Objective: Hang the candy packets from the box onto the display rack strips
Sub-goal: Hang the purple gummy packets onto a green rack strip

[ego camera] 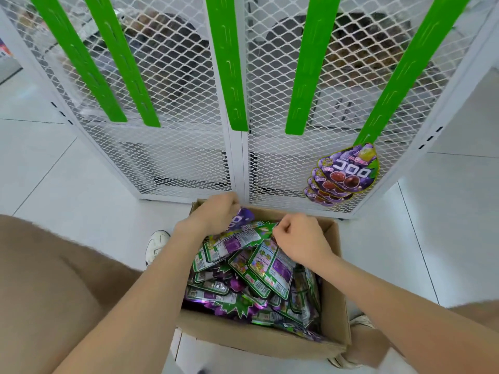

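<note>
Looking down through the head view, the candy packets (259, 271) lie in a loose, overlapping heap that fills the cardboard box (259, 338) on the tiled floor (81, 171), just in front of the white mesh rack (175, 157). They are thin foil pouches, glossy and crinkled. I judge them light and limp, likely to slide over one another and slip from a flat grip. The safest hold looks like a pinch at the flat top seal, where the hanging hole should be, though the hole itself is too small to make out.

The left hand (213, 211) is at the far end of the box, knuckles up. Its fingers curl down around the top of a purple packet (241, 218) lying face up. The fingertips are hidden under the hand, so how tightly they close cannot be told.

The right hand (299, 236) is nearly a fist, its thumb and forefinger pressed together. They pinch the pointed upper corner of a pale-backed packet (237, 240) that lies label side up across the heap. The other fingers are tucked into the palm and hold nothing that shows.

Above, a small stack of hung packets (345, 174) dangles from the bottom of the rightmost strip (405, 68). The four other strips (226, 63) are bare, so I take the job to be at an early stage. A white shoe (156, 247) shows beside the box.
</note>
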Tool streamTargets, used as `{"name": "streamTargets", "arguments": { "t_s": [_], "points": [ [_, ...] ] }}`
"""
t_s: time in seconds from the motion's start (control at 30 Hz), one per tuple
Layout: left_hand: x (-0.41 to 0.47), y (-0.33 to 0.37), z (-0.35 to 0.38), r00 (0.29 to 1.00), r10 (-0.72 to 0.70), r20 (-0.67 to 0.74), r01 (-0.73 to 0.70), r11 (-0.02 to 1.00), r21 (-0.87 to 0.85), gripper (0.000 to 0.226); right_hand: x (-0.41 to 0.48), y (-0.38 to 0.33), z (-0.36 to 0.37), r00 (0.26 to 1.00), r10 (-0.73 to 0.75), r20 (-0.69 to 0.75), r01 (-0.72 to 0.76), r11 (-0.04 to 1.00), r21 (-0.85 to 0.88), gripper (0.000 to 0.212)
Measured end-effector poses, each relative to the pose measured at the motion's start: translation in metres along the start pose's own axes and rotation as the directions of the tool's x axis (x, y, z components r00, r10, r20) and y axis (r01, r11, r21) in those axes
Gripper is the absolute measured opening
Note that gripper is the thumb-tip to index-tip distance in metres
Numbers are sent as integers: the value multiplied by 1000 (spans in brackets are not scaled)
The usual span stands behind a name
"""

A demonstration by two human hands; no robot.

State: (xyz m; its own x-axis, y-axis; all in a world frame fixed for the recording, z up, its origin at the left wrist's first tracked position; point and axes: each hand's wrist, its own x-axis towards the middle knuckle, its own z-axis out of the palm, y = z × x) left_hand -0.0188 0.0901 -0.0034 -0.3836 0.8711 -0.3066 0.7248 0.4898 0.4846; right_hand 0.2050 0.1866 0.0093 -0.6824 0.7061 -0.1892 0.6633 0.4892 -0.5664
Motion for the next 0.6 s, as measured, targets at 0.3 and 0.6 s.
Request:
{"name": "streamTargets", "arguments": {
  "t_s": [0.3, 0.6],
  "points": [
    [-36, 93, -41, 968, 189, -168, -245, 861, -446, 11, -9, -6, -62, 970, -243, -8, 229, 905, 359, 49],
    [-28, 132, -8, 998, 19, -66, -64, 606, -793, 13, -12, 33, -125, 997, -82, 0, 74, 894, 442, 20]
  ]
}}
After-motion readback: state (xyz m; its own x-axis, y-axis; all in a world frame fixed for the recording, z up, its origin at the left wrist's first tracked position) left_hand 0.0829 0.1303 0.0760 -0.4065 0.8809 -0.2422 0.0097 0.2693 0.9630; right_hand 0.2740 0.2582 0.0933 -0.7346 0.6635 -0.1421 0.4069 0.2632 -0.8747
